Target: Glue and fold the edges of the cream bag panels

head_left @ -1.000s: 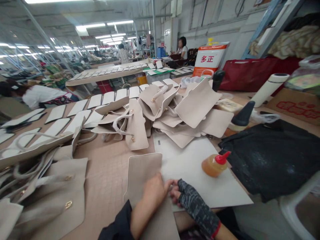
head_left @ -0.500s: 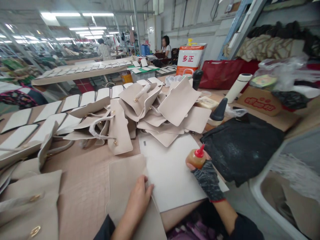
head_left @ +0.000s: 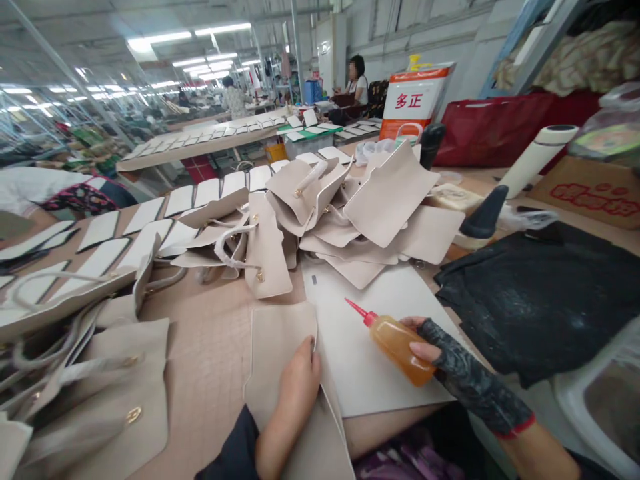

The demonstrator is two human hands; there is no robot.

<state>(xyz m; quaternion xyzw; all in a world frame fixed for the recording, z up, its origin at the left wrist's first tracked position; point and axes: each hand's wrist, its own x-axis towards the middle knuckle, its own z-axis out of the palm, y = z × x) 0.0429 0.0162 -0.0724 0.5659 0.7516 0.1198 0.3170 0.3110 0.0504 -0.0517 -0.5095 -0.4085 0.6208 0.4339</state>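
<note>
Nearest: bare left hand (head_left: 300,380) closed on the right edge of a beige panel (head_left: 280,340), which lies on the table (head_left: 210,353) directly before the worker. Right hand (head_left: 437,347), in a dark fingerless glove, wrapped round an amber bottle (head_left: 400,347), held tilted over a white board (head_left: 350,387); red nozzle points up toward the panel, not touching. Step reads as readying edge and bottle; next move likely calls for a steady edge, nozzle tipped down. Beyond: heaped beige bag pieces (head_left: 393,197); farther, a white-and-orange tin (head_left: 415,100).
</note>
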